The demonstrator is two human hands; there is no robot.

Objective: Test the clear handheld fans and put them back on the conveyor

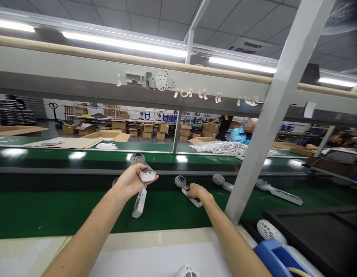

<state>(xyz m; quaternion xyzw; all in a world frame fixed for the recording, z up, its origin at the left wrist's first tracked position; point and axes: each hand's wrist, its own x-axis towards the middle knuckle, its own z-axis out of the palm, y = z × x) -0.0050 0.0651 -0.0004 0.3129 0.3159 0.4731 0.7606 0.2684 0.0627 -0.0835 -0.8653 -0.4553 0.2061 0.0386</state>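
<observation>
Our left hand [132, 181] had its grip closed around a white handheld fan [143, 169], lifted clear of the green conveyor belt [51, 207] at centre frame. Our right hand [197, 191] pressed down on a second fan [188, 190] lying flat on the belt, fingers curled over its handle; we could not tell whether it was truly gripped. A third fan [139, 202] lay just below the left hand, with two more toward the right. We judged the raised fan, held only by its handle end, could slip, and the slanted grey post [262, 134] stood close enough to snag our right forearm.
</observation>
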